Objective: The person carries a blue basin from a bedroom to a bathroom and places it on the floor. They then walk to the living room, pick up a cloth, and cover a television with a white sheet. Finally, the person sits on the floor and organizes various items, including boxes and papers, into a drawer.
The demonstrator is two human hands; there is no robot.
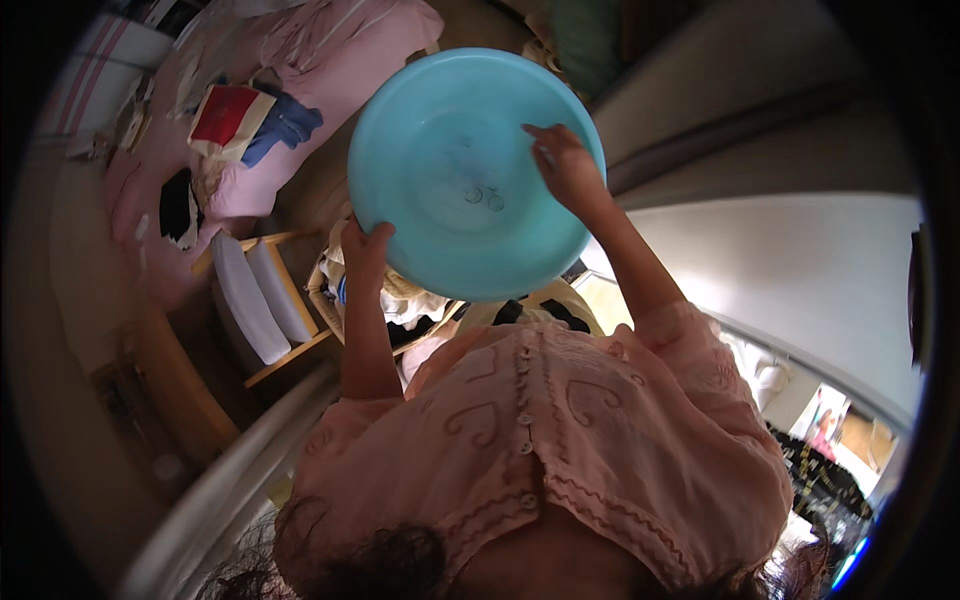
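A round light-blue plastic basin [440, 240] is held up in front of me, tilted so its inside faces me. Faint dark marks and small ring shapes show on its bottom. My left hand [366, 246] grips the rim at the lower left, thumb over the edge and the other fingers hidden behind the wall. Over the right part of the inside is my right hand [567, 170], index finger stretched out and the others loosely bent, with nothing visible in it. Whether its fingertips touch the plastic I cannot tell.
Beneath the basin stands a box of clothes [405, 305]. To the left is a wooden chair [290, 290] with grey cushions. A bed with a pink cover [245, 190] holds a red-and-cream bag [230, 122] and blue cloth [285, 125]. A pale panel [800, 260] is at right.
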